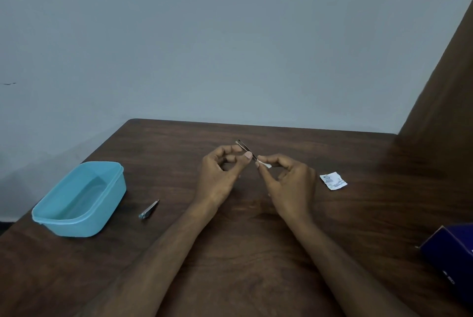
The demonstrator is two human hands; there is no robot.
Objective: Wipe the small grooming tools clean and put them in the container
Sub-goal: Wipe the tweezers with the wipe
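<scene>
Your left hand (220,170) pinches the tweezers (246,149) above the table (256,252), tips exposed so your right hand (286,183) can close a small white wipe (263,164) around them (nail clipper (149,210) waits beside the empty blue container (79,201)).

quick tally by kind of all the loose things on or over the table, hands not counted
Grooming tools: 2, the tweezers held in the left hand and the nail clipper on the table
Wipes: 1, the white wipe pinched in the right hand
Containers: 1, the blue tub
Torn sachets: 1
Boxes: 1, dark blue
Total: 6
</scene>
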